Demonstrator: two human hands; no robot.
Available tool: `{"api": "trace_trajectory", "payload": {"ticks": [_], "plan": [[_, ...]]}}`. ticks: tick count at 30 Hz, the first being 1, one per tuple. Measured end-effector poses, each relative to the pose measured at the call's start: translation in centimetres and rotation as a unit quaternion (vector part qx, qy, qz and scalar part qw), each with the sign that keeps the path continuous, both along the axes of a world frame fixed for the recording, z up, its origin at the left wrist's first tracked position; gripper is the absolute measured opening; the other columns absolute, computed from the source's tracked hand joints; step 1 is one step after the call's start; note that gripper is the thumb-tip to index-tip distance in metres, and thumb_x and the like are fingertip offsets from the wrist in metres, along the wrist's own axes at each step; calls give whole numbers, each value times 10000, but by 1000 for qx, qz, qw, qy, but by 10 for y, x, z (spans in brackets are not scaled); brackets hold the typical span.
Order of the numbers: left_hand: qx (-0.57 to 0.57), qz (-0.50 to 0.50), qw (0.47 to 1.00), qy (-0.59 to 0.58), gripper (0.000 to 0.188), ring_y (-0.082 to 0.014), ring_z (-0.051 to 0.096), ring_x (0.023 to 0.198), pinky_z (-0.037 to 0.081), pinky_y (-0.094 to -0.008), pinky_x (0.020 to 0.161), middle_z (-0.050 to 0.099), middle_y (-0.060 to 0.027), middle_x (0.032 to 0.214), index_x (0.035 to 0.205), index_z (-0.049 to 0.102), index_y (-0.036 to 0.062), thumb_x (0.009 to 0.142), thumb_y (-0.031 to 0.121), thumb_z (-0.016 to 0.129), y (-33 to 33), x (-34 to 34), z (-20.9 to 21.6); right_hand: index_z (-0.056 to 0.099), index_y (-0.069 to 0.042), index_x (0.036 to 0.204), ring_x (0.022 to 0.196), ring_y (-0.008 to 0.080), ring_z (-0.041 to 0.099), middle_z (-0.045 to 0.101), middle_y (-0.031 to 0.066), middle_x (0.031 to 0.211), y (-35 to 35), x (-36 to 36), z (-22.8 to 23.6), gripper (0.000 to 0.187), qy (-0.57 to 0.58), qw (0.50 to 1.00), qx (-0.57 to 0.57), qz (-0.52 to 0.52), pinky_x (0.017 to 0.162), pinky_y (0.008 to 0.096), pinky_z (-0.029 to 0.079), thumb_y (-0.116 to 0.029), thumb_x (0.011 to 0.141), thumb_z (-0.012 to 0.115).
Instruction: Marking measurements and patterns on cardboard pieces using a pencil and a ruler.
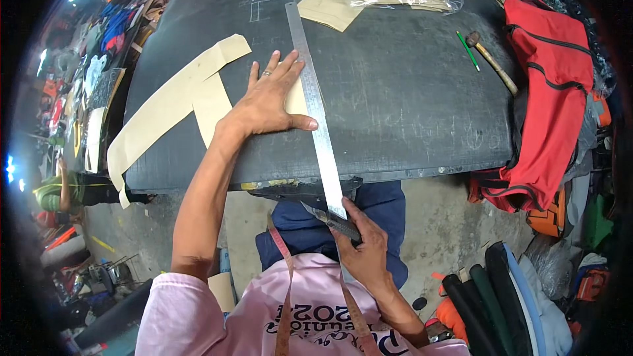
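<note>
Head view, looking down at a dark worktable (409,125): the left hand (267,102) is lying flat with fingers spread, grasping nothing, and is pressing on a tan paper piece (296,99) and a long steel ruler (323,151), its thumb resting across the metal. The paper is showing between palm and ruler. Nearer the body, the right hand (362,247) is gripping a dark utility knife (339,223) beside the ruler's near end; whether its fingers are also touching the ruler is hard to tell.

Left of the left hand, a long curved paper pattern (158,99) is lying with its outline apparently cut. The piece under the palm is seemingly awaiting its trim: ruler and paper are lying together, but the blade is pointing left, off the tabletop, not yet meeting paper.
</note>
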State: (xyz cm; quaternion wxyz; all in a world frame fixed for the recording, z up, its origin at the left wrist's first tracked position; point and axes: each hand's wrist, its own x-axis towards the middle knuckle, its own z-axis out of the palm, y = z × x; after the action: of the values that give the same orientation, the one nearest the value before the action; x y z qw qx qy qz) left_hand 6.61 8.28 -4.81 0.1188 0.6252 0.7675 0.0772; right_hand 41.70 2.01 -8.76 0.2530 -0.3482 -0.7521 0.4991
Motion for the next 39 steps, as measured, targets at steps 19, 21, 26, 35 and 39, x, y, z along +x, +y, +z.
{"api": "trace_trajectory", "payload": {"ticks": [19,21,26,35,39], "plan": [[-16,9,1000,-15,1474,-409,74,1716,16,-650,1374,202,-196,1839,1730,310,11,640,807,902,0,5,9,683,29,1441,926,273,786,797,226,1148,1,-2,0,570,5,1000,8,-14,845,355,601,-32,898,846],[-16,9,1000,-11,1473,-409,74,1716,18,-651,1373,201,-197,1839,1730,309,10,642,806,901,-1,6,9,684,29,1439,923,271,786,797,224,1138,0,-1,0,568,8,1000,12,-14,840,354,601,-35,898,847],[-25,11,1000,-8,1464,-409,72,1717,22,-653,1372,195,-193,1842,1734,301,15,654,804,897,-1,7,13,679,36,1441,942,290,791,791,230,1152,1,0,1,572,9,1000,14,-4,857,366,602,-31,896,839],[-21,8,1000,-11,1450,-403,61,1719,17,-633,1378,191,-184,1844,1741,294,31,667,802,891,1,7,11,669,36,1451,1082,375,800,781,258,1221,3,-1,3,571,23,1000,20,-5,941,392,605,-26,905,823],[-20,7,1000,-9,1455,-404,66,1718,19,-637,1376,199,-184,1842,1739,303,36,659,814,890,0,4,8,670,31,1453,1075,371,801,782,254,1219,3,-2,2,576,13,1000,6,-4,938,390,604,-35,904,830]]}}
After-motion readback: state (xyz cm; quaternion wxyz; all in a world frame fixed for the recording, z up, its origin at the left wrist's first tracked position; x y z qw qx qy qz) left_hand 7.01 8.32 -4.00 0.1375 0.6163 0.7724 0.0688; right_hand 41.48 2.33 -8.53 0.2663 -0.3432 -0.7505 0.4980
